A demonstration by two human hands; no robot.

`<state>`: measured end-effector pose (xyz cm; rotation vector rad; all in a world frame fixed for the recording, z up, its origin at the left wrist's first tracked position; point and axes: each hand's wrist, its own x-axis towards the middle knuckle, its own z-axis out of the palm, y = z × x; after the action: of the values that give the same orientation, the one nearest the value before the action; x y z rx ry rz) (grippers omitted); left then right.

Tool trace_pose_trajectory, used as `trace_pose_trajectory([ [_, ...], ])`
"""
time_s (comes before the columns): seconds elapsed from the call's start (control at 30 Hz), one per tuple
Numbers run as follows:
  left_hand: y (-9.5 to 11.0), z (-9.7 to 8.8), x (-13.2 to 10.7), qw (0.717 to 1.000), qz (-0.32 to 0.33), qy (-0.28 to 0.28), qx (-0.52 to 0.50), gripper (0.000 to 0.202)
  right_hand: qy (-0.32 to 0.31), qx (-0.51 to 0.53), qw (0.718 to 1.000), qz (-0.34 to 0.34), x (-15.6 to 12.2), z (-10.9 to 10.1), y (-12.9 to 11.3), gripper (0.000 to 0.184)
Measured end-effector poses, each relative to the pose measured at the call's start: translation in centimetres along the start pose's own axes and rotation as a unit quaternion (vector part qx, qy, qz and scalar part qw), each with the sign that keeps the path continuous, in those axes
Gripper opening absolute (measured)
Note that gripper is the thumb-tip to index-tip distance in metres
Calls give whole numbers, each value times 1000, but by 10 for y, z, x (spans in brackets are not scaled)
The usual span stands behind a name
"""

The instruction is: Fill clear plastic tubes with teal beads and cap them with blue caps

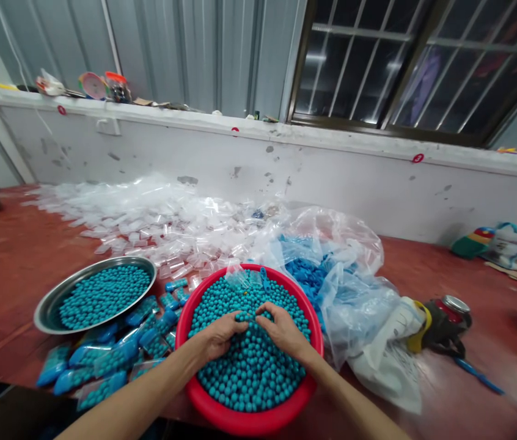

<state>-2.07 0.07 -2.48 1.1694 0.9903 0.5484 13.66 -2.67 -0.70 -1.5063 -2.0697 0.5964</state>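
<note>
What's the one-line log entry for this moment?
left hand: on small teal beads in round red plastic basin | right hand: same, fingertips meeting left | nearby: round steel tray of beads, bead-filled clear tubes

A round red plastic basin (245, 423) sits upright at the near edge of the tabletop, about midway along it. Small, round teal beads (252, 376) fill it almost to the rim. They lie loose and piled in an even layer across the whole bowl.

left hand (219, 337), right hand (286, 333), close together
</note>
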Motion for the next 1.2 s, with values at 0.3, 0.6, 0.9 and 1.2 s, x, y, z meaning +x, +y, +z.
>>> trace_pose_trajectory([
  [0.3,6,-12,-14,995,0,7,-98,33,-108,-371,922,-20,-11,-33,20,32],
  [0.6,9,-5,-16,998,-24,46,-35,29,-182,-356,915,-50,-2,-34,39,35],
  [0.9,5,-9,0,996,-78,31,-13,41,-143,-392,908,-38,-6,-31,41,27],
  [1.2,7,-2,0,990,-73,91,78,32,-50,-368,928,-17,12,-21,28,16],
])
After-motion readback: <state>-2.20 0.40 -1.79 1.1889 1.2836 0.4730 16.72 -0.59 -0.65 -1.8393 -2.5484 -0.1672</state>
